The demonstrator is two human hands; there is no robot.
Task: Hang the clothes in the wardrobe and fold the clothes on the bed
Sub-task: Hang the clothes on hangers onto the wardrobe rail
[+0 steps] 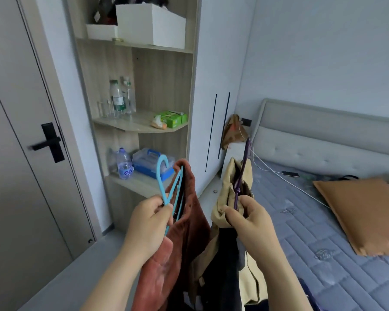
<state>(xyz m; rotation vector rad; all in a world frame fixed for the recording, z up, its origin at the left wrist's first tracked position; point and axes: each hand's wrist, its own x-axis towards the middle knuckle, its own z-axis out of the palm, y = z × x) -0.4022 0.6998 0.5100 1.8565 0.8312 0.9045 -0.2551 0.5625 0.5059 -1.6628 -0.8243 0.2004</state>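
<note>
The left hand's [148, 223] fingers are curled round the neck of a blue hanger [162, 187], thumb pressed against it. The right hand's [247, 221] fingers are closed on the neck of a purple hanger [243, 164], and a bunch of beige cloth is caught in the same grip. Both hands sit low in view, at 7 and 5 o'clock.

The 2 loads hang just beside each other, so the hooks or sleeves could tangle when lifted. The beige garment [230, 185] looks bunched rather than seated on its hanger, and I judge it likely to slide off if the grip loosens. The wardrobe doors [211, 86] at 12 o'clock appear closed. With neither hand free, opening them would mean loading 1 hand with both hangers, which risks a drop.

From the blue hanger falls a rust-brown fleece garment [186, 232], thick and soft, hanging out of view at 6 o'clock. Below the beige piece hangs a dark garment [225, 265]. The bed [312, 221] lies at 4 o'clock, with an orange pillow [364, 216] on it.
</note>
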